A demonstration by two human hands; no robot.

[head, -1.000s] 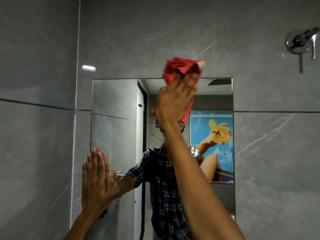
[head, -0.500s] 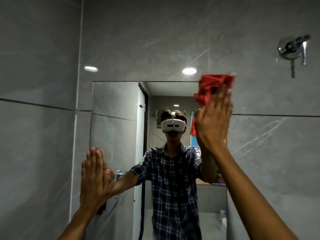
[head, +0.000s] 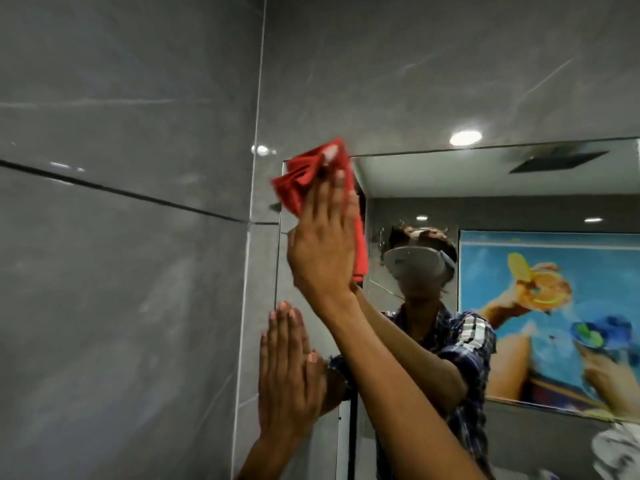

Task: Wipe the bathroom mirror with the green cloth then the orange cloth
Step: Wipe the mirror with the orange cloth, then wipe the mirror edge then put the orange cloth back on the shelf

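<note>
The orange cloth, which looks red-orange here, is bunched against the top left corner of the bathroom mirror. My right hand presses it flat onto the glass with fingers extended upward. My left hand lies flat, fingers together, on the mirror's left edge lower down and holds nothing. The mirror reflects a person in a plaid shirt wearing a headset. No green cloth is in view.
Grey tiled walls surround the mirror, with a corner joint just left of it. The glass reflects a blue poster, ceiling lights and a ceiling vent.
My right hand has swept the orange cloth from the mirror's top right edge to its top left corner. The camera has turned, so the mirror sits further right. My left hand stays on the glass.
</note>
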